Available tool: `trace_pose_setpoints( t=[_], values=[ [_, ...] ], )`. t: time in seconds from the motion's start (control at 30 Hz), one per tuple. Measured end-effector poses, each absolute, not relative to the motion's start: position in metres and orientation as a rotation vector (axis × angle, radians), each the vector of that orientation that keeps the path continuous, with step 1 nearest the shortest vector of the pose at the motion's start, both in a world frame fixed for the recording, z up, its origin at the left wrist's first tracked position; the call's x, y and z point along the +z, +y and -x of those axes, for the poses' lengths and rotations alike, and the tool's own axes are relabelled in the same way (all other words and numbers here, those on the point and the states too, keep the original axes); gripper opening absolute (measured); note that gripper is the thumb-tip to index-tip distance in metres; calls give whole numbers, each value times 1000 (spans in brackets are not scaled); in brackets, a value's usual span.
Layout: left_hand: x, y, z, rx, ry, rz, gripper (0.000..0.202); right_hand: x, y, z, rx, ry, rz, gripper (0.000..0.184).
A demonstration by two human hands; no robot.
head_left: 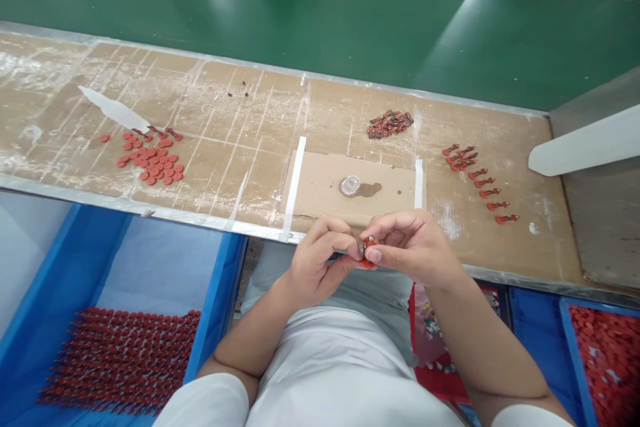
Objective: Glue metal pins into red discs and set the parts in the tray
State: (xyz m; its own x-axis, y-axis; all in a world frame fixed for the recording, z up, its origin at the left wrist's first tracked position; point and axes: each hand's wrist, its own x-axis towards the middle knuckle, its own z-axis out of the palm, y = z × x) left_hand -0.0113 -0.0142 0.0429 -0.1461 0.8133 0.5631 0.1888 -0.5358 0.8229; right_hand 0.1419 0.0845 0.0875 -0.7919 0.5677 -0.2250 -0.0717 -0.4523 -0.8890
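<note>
At the lower left of the frame, a blue crate (87, 247) holds dense slanting rows of red figures (125, 360), with a white sheet (160, 267) beyond them. Above it, at the left of the frame, a pointed white strip (115, 109) lies on the brown table (215, 140); its right end meets a few dark-and-red parts (173, 134), and just below these spreads a loose cluster of red discs (156, 163), one disc lying apart to the left. Three black specks (245, 93) sit farther right, upper left of centre.

Near the centre, the left hand (320, 259) pinches a small red piece (369, 243) between thumb and fingers — the right hand (417, 245) grips it too, from the other side. The piece is just off the table's near edge, much of it hidden by fingers. Above the hands lies a cardboard pad (320, 180), taped at both ends, with a clear cup (351, 185) and a dark stain beside it. Beyond the pad is a heap of red-and-dark parts (390, 125).

At the right, several assembled pieces (483, 181) lead down in a slanting line — bunched at its top. A bin (603, 353) of red parts fills the lower right corner.
</note>
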Motion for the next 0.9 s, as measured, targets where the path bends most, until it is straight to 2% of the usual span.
trace_pose_setpoints(
  t=[0.17, 0.5, 0.9],
  values=[
    [38, -14, 9, 1761, 1086, -1604, 9, 86, 85, -142, 2321, -1338, 663, 17],
    [43, -12, 6, 1753, 1138, -1670, 21, 81, 84, -144, 2274, -1290, 714, 19],
    [41, -13, 7, 1673, 1122, -1794, 16, 86, 84, -143, 2301, -1274, 803, 21]
  ],
)
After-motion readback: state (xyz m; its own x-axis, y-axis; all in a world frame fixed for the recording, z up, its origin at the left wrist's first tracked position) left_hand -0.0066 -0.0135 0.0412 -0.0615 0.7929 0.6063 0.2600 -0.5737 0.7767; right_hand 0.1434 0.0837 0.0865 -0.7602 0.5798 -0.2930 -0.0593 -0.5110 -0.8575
